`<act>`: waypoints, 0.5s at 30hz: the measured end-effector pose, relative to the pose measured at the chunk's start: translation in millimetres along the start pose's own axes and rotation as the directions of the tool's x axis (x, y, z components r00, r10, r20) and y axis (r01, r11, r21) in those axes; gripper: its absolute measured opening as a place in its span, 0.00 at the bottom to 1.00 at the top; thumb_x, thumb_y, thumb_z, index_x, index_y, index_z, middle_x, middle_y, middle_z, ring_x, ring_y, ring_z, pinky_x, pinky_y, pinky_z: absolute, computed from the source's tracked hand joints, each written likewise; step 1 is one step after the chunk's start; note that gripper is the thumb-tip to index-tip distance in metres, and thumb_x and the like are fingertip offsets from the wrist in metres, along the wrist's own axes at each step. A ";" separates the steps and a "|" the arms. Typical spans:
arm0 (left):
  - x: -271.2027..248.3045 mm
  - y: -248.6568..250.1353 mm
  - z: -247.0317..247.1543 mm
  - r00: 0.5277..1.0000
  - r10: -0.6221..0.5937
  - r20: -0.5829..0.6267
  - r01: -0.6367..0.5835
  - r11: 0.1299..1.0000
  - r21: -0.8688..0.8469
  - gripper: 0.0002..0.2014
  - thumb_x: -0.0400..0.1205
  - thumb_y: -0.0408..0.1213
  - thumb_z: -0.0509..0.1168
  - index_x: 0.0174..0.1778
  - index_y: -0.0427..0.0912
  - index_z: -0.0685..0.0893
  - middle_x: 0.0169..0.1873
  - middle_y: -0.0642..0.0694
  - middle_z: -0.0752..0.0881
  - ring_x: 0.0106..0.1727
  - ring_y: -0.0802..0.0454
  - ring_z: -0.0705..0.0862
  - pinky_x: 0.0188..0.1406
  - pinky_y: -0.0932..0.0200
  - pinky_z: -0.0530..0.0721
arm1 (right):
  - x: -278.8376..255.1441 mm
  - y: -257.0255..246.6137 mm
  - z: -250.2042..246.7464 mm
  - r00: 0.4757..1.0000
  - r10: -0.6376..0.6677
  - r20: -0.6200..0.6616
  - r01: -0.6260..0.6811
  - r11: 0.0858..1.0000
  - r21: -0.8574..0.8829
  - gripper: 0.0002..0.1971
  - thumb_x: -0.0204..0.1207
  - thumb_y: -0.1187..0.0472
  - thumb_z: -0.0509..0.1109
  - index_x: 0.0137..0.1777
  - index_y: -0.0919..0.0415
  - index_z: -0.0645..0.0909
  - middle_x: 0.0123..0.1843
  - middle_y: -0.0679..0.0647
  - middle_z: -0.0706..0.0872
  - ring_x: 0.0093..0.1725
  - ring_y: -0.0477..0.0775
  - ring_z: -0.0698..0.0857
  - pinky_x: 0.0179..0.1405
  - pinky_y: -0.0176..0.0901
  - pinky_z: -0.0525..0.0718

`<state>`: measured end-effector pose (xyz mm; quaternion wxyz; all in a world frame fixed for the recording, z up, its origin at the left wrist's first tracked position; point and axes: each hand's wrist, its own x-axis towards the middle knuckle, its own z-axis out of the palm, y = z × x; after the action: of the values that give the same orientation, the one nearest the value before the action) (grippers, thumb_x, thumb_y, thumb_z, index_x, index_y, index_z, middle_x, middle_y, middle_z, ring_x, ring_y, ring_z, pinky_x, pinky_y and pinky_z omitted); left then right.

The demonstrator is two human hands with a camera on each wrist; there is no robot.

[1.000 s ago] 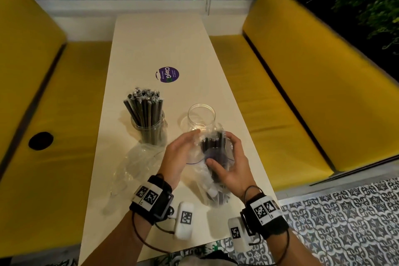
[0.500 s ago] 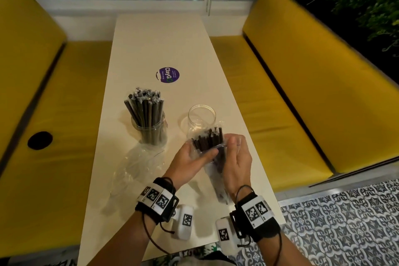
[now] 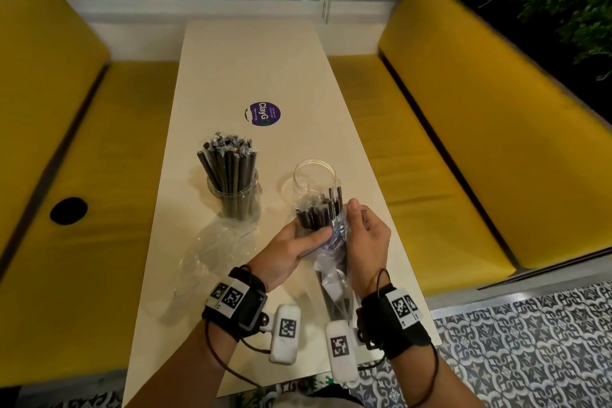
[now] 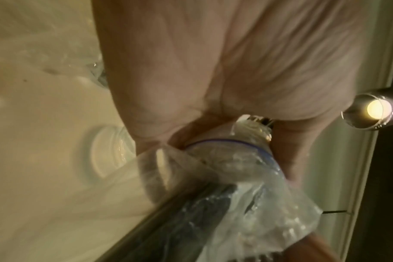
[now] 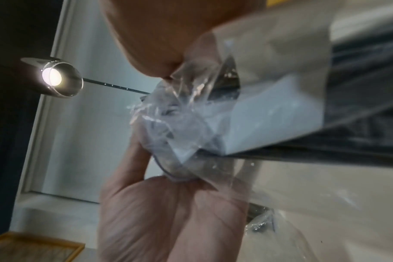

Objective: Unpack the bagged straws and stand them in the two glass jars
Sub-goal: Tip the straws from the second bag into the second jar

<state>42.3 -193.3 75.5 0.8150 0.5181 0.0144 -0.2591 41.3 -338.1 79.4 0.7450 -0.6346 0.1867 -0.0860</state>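
Note:
A bundle of black straws (image 3: 318, 213) sticks out of the top of a clear zip bag (image 3: 333, 278), held over the table's near end. My left hand (image 3: 294, 243) grips the bare upper part of the bundle. My right hand (image 3: 366, 235) pinches the bunched bag mouth (image 5: 182, 124) just below. The bag's blue zip line (image 4: 238, 142) lies against my left palm. Behind the bundle stands an empty glass jar (image 3: 314, 175). A second jar (image 3: 235, 197) to the left is packed with upright black straws.
An empty clear bag (image 3: 212, 252) lies flat on the white table (image 3: 251, 69), left of my hands. A purple round sticker (image 3: 264, 113) sits mid-table. Yellow benches (image 3: 463, 129) flank both sides. The table's right edge is near my right wrist.
The bag has slid down the bundle, so more of the straws stand bare. My left hand moved from the bag's mouth onto the exposed straws, and my right hand now bunches the bag lower.

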 end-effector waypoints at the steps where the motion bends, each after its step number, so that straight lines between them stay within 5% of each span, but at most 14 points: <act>1: 0.8 -1.2 -1.1 1.000 0.017 -0.018 -0.017 0.999 0.036 0.19 0.82 0.35 0.74 0.71 0.41 0.87 0.64 0.45 0.94 0.66 0.49 0.91 0.65 0.59 0.88 | -1.8 -1.7 1.3 0.999 0.009 0.034 -0.009 1.000 0.013 0.18 0.90 0.55 0.67 0.48 0.70 0.88 0.40 0.65 0.93 0.38 0.57 0.89 0.41 0.51 0.90; 4: 0.9 -2.9 -1.0 0.997 0.060 -0.051 -0.055 0.994 0.097 0.20 0.79 0.36 0.79 0.67 0.40 0.90 0.61 0.40 0.95 0.63 0.46 0.93 0.61 0.57 0.90 | -2.6 -2.9 4.5 0.995 -0.027 0.098 0.024 0.999 0.032 0.13 0.91 0.62 0.64 0.56 0.69 0.89 0.50 0.70 0.94 0.47 0.62 0.92 0.53 0.65 0.92; 7: 0.3 -2.4 2.7 0.996 0.073 -0.058 -0.066 0.992 0.107 0.20 0.78 0.40 0.83 0.65 0.40 0.92 0.59 0.39 0.95 0.61 0.44 0.94 0.63 0.52 0.90 | 2.2 -1.4 5.3 0.990 -0.108 0.090 0.106 0.994 0.026 0.11 0.89 0.68 0.66 0.64 0.58 0.87 0.51 0.66 0.94 0.49 0.63 0.92 0.53 0.60 0.92; 10: 1.2 -3.6 7.6 0.997 0.034 -0.064 -0.030 0.997 0.075 0.25 0.74 0.48 0.83 0.64 0.39 0.93 0.60 0.34 0.94 0.64 0.37 0.93 0.73 0.38 0.87 | 7.0 3.0 8.4 0.997 -0.047 0.068 0.046 0.999 0.011 0.05 0.86 0.66 0.72 0.58 0.60 0.88 0.51 0.67 0.92 0.49 0.65 0.92 0.52 0.58 0.92; 12: 0.5 -3.4 9.8 0.998 0.028 -0.053 -0.023 0.996 0.081 0.26 0.74 0.50 0.83 0.64 0.40 0.93 0.61 0.33 0.94 0.65 0.34 0.92 0.75 0.33 0.85 | 11.6 7.1 7.9 0.998 -0.017 0.057 0.025 0.989 -0.145 0.04 0.83 0.60 0.76 0.53 0.59 0.92 0.56 0.62 0.91 0.54 0.63 0.93 0.50 0.51 0.93; 15: -2.1 -1.6 12.3 0.996 0.054 -0.067 -0.047 0.994 0.102 0.22 0.73 0.50 0.84 0.61 0.47 0.95 0.61 0.35 0.94 0.66 0.36 0.92 0.71 0.37 0.88 | 15.1 4.3 5.3 0.991 -0.041 0.125 0.070 0.968 -0.240 0.05 0.84 0.57 0.76 0.48 0.55 0.93 0.53 0.55 0.88 0.53 0.52 0.92 0.48 0.44 0.91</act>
<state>36.8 -203.5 80.4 0.7933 0.5674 0.0166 -0.2203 56.8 -338.0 73.3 0.6685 -0.7302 0.1333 -0.0453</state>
